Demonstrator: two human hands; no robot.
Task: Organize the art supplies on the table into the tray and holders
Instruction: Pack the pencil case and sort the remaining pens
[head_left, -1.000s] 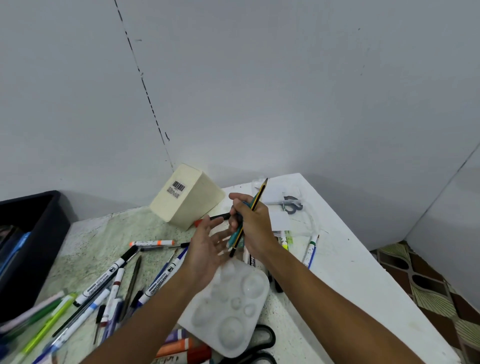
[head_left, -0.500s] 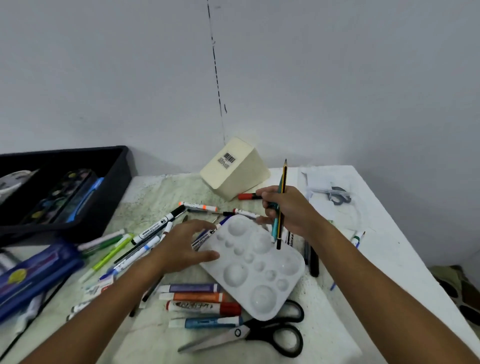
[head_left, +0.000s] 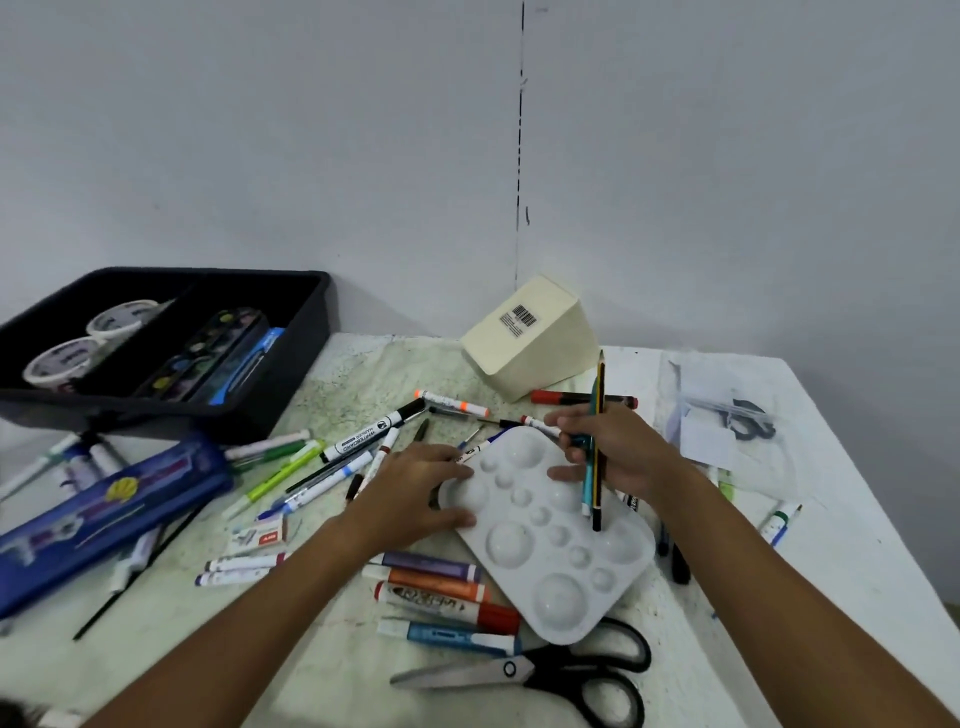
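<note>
Two rolls of tape (head_left: 78, 343) sit in the left compartment of the black tray (head_left: 291, 395) at the far left; its right compartment holds one watercolour set (head_left: 208, 348) beside a blue pen pack (head_left: 249, 361). In front lies one blue case (head_left: 104, 514), its print too blurred to read. Loose markers and pens are scattered across the table (head_left: 857, 571), several overlapping so a firm count cannot be given; one black-capped marker (head_left: 371, 431) reads "WHITEBOARD". A small eraser box (head_left: 260, 534) carries red lettering too small to make out. The left hand (head_left: 410, 493) grips the near-left edge of the single white paint palette (head_left: 550, 535), thumb on the edge. Four markers (head_left: 436, 597) lie partly under it, and one pair of black scissors (head_left: 545, 670). The right hand (head_left: 618, 452) holds a yellow-black pencil (head_left: 600, 441) and a teal pen (head_left: 588, 467) upright over the palette, fingers curled round them. Behind, one cream holder (head_left: 535, 338) lies tipped, showing a barcode label. At right, a clear bag (head_left: 727, 426) hides its contents.
</note>
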